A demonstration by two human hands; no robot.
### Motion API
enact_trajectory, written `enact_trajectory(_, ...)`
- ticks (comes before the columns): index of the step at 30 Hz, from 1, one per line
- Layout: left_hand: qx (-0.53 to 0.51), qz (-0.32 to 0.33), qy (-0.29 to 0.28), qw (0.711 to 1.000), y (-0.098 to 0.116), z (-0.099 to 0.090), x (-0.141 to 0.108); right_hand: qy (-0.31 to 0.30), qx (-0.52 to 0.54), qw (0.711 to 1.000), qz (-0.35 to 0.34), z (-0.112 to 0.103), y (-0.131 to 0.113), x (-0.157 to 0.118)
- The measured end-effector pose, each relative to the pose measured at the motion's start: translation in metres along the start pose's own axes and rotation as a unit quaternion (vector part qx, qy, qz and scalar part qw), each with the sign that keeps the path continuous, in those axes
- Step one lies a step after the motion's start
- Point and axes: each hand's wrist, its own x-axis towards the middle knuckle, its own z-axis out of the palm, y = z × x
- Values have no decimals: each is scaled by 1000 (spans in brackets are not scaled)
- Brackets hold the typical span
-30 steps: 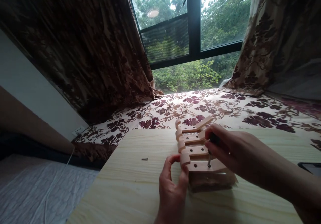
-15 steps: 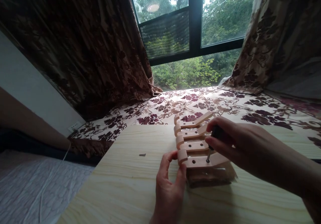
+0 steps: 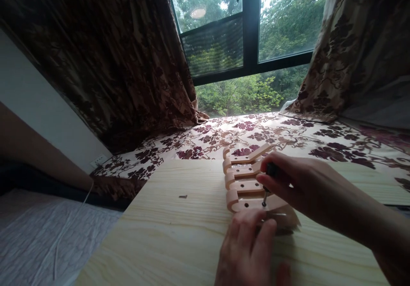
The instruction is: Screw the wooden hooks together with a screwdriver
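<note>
A wooden hook rack [image 3: 245,186] lies on the pale wooden board, its several light arms side by side, each with a curled left end and dark screw holes or screws. My right hand [image 3: 288,177] is closed around a screwdriver [image 3: 271,170], held upright. The screwdriver's tip meets the right-hand screw [image 3: 264,204] of the nearest arm. Against that arm's near edge, the fingertips of my left hand [image 3: 245,245] rest with the fingers apart. Brown, shiny wrapping [image 3: 285,217] shows beneath the arms, partly hidden by my left hand.
A loose screw [image 3: 183,196] lies on the board [image 3: 153,226] to the left. Behind the board stretches a floral cloth [image 3: 205,140] up to the window. Patterned curtains [image 3: 128,63] hang on both sides. A white cable [image 3: 65,230] runs across the quilted surface at left.
My left hand has let go of the nearest arm's curled end and moved right, to its near edge. My right hand stays at the same screw with the screwdriver, shifted slightly left.
</note>
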Motion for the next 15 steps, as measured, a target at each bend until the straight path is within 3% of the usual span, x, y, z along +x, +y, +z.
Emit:
enact_trajectory(5, 163, 24, -66, 984, -9, 27, -9, -17, 28, 999, -7, -1, -3, 1)
enact_trajectory(15, 183, 43, 9, 982, -11, 34, 13, -21, 25, 999, 23, 3, 2, 7)
